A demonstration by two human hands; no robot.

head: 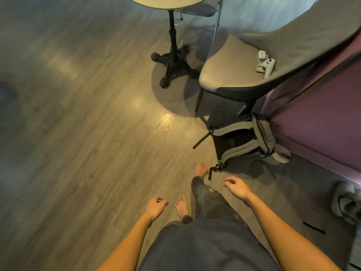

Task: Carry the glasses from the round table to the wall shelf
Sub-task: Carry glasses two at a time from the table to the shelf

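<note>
The round table (166, 1) shows only its near edge at the top of the view, on a black pedestal with a four-footed base (172, 63). No glasses and no wall shelf are in view. My left hand (155, 206) hangs low over the wooden floor with its fingers loosely curled and nothing in it. My right hand (237, 187) hangs to the right of my leg, fingers bent and apart, also holding nothing. Both hands are far below and in front of the table. My bare feet stand on the floor between them.
A grey upholstered chair (230, 75) stands right of the table base, with a white controller (268, 65) on its seat. A grey backpack (248, 141) lies on the floor below it. A wire chair (203, 8) is behind the table. A purple surface (322, 124) lines the right side.
</note>
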